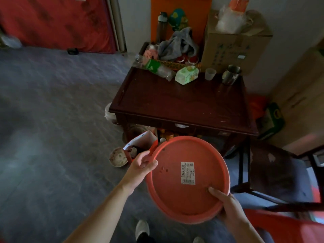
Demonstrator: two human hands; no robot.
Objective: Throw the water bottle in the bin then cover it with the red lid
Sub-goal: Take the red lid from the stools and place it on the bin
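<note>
I hold a round red lid (175,192) in both hands, tilted, with a white barcode sticker at its middle. My left hand (142,165) grips its upper-left rim. My right hand (226,202) grips its lower-right rim, thumb on the lid's face. The lid hides whatever stands under it, so no bin shows. A clear plastic water bottle (154,67) with a green label lies on its side at the far left of the dark wooden table (175,102).
On the table stand a tissue pack (186,75), a small plastic cup (210,74), a metal mug (230,74), grey cloth and a cardboard box (235,44). A chair (277,171) stands at the right. A bowl (118,156) and a red-white box (140,142) sit on the floor.
</note>
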